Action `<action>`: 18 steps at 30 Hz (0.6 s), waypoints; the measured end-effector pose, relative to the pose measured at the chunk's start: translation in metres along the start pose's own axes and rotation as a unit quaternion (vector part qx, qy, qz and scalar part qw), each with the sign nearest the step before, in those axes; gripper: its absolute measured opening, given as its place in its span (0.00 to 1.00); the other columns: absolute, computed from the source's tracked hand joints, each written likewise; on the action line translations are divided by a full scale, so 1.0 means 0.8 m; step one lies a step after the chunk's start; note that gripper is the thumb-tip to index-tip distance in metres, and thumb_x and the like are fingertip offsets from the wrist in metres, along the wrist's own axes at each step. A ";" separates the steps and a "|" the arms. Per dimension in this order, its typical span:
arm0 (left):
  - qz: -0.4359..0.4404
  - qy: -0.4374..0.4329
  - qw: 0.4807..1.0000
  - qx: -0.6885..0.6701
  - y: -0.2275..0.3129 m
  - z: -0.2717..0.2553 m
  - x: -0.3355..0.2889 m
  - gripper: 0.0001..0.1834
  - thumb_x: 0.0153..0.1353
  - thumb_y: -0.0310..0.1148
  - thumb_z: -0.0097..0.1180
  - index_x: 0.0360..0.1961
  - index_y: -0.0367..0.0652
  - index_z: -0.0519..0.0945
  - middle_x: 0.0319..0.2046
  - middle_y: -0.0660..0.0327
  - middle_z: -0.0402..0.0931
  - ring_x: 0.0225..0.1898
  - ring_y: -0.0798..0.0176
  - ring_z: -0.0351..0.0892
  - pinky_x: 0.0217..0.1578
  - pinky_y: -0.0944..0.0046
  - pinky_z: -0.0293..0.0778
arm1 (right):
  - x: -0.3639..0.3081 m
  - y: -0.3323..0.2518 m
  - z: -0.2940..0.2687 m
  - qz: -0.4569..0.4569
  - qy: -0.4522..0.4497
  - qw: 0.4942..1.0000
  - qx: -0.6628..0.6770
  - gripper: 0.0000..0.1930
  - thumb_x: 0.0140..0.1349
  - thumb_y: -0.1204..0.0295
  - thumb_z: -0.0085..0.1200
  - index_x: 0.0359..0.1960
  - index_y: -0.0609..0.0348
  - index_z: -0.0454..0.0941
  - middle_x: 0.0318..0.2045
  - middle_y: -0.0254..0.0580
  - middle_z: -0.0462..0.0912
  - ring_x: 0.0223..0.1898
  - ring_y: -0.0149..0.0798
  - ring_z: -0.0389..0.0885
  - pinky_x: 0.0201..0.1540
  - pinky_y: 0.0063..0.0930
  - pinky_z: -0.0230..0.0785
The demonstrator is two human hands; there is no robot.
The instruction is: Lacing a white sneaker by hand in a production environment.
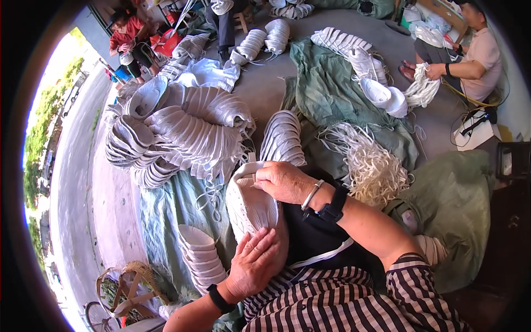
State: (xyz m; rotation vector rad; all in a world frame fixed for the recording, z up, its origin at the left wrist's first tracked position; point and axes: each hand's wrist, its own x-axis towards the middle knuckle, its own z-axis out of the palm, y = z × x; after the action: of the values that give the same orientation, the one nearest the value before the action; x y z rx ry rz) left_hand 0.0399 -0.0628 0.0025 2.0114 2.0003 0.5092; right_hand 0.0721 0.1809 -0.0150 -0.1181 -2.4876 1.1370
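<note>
"What's nearest the body?"

"The left hand (255, 263), its fingers laid straight over the near end of a white, soft mesh shoe upper (251, 207). It rests on the upper rather than clutching it, I'd judge to steady that end."

"And the right hand (282, 181)?"

"At the upper's far end, fingers bent over the opening's rim, grasping that edge as it looks; whether a lace is pinched there too, I can't tell. Held between two hands, the limp piece probably keeps its shape better."

"Which way does it point?"

"Toe toward the body, heel tab away. The long axis runs outward from the body, its far end leaning slightly left."

"What lies around it?"

"Left of the upper, a short nested stack of white fabric uppers (202, 257) on a crinkled green plastic sheet (171, 221); nesting likely saves room. Beyond it to the right, a loose heap of thin cream-white laces (370, 166). Just beyond it, a ribbed grey-white row of uppers (282, 138); farther, to its left, a large pile of similar nested rows (193, 124)."
</note>
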 end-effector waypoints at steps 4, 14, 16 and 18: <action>0.001 0.010 0.999 -0.031 -0.004 0.001 0.003 0.29 0.49 0.35 0.57 0.56 0.44 0.71 0.62 0.56 0.62 0.66 0.53 0.56 0.63 0.48 0.48 | -0.001 -0.008 -0.018 0.059 -0.005 0.989 0.139 0.08 0.56 0.69 0.55 0.30 0.62 0.79 0.23 0.48 0.79 0.26 0.42 0.79 0.32 0.31 0.70; -0.002 0.046 0.999 -0.009 0.004 0.005 0.019 0.24 0.49 0.32 0.58 0.51 0.45 0.75 0.58 0.57 0.67 0.63 0.53 0.61 0.61 0.49 0.54 | 0.037 -0.001 0.024 0.076 -0.052 0.984 0.155 0.08 0.56 0.70 0.52 0.33 0.63 0.79 0.26 0.48 0.80 0.29 0.45 0.79 0.37 0.34 0.70; -0.001 0.064 0.997 -0.034 -0.001 -0.002 0.019 0.21 0.49 0.30 0.58 0.47 0.44 0.77 0.55 0.56 0.70 0.61 0.53 0.65 0.59 0.51 0.58 | 0.024 -0.003 0.005 0.181 -0.073 0.917 0.348 0.09 0.61 0.69 0.52 0.32 0.60 0.81 0.24 0.38 0.81 0.23 0.23 0.75 0.26 0.21 0.69; -0.078 0.220 0.941 -0.245 -0.010 -0.010 0.018 0.13 0.50 0.24 0.58 0.40 0.41 0.79 0.45 0.55 0.75 0.52 0.55 0.72 0.52 0.56 0.66 | 0.000 -0.015 -0.018 0.173 -0.044 0.892 0.416 0.09 0.64 0.70 0.49 0.36 0.61 0.80 0.24 0.33 0.80 0.21 0.20 0.73 0.22 0.13 0.65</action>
State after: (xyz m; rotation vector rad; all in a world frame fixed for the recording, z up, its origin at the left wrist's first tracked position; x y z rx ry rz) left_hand 0.0294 -0.0485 0.0071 1.5115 1.9692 1.3633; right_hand 0.0792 0.1835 0.0021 -0.2698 -1.8656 2.2935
